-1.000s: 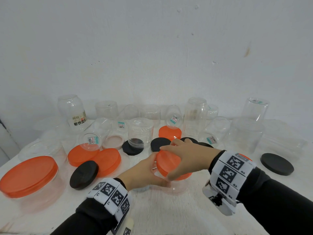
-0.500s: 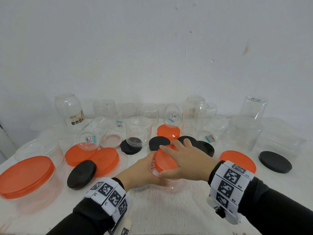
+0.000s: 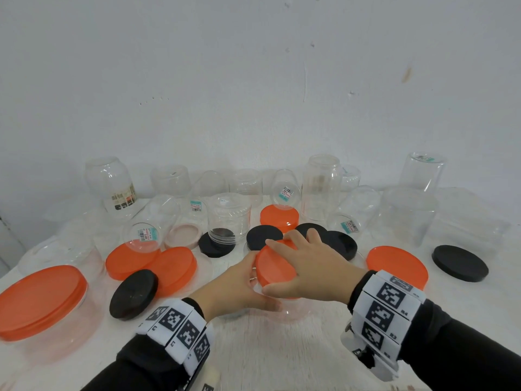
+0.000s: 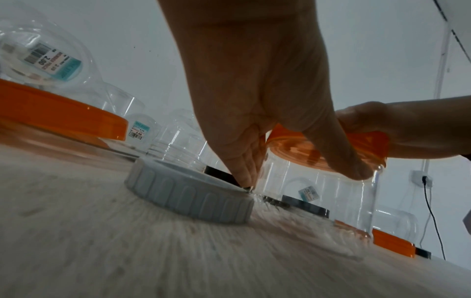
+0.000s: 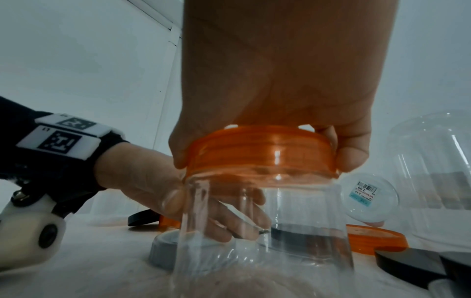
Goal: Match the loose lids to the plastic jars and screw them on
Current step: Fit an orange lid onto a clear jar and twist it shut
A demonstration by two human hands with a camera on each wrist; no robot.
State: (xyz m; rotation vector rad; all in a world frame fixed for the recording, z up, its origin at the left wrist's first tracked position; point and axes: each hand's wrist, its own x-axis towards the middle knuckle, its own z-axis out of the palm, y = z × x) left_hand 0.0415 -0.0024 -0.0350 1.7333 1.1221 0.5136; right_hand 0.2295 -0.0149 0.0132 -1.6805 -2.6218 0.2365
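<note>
A clear plastic jar (image 5: 265, 225) stands upright on the white table near its front middle. An orange lid (image 3: 272, 268) sits on its mouth. My right hand (image 3: 313, 266) lies over that lid, fingers and thumb curled round its rim (image 5: 260, 153). My left hand (image 3: 239, 286) grips the jar's wall from the left, thumb in front (image 4: 339, 153) and fingers (image 5: 229, 217) behind. The jar (image 4: 316, 193) shows through clear under the orange lid (image 4: 328, 149) in the left wrist view.
Loose orange lids (image 3: 174, 266) (image 3: 397, 265) and black lids (image 3: 134, 293) (image 3: 459, 262) lie around. A grey ribbed lid (image 4: 188, 191) rests just left of the jar. Several clear jars (image 3: 321, 190), many upside down, line the wall. A big orange-lidded jar (image 3: 39, 300) stands far left.
My right hand has turned on the orange lid, the wrist swinging down and right and the fingers reaching further across. The left hand keeps its hold on the jar.
</note>
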